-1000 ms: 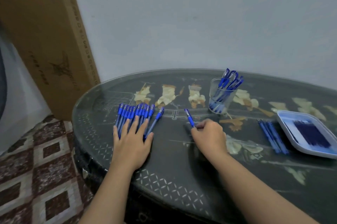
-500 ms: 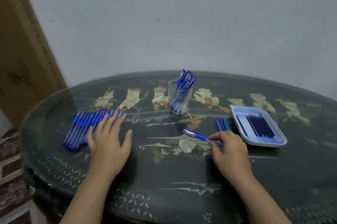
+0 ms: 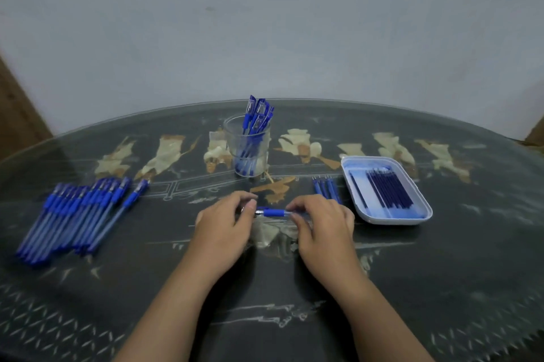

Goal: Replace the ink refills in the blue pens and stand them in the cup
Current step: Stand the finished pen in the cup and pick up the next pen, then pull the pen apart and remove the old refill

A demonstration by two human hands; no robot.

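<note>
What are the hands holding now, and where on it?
One blue pen: the left hand pinches its tip end, the right hand holds the barrel.

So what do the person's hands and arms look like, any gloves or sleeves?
Both are bare: the left hand and right hand wear no gloves, and no rings, watch or sleeves show anywhere up to the frame edge.

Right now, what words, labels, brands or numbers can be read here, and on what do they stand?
No text can be read.
Any print on the left pens, the held pen and those in the cup is too small and blurred.
The tray, refills and table show no lettering.
</note>
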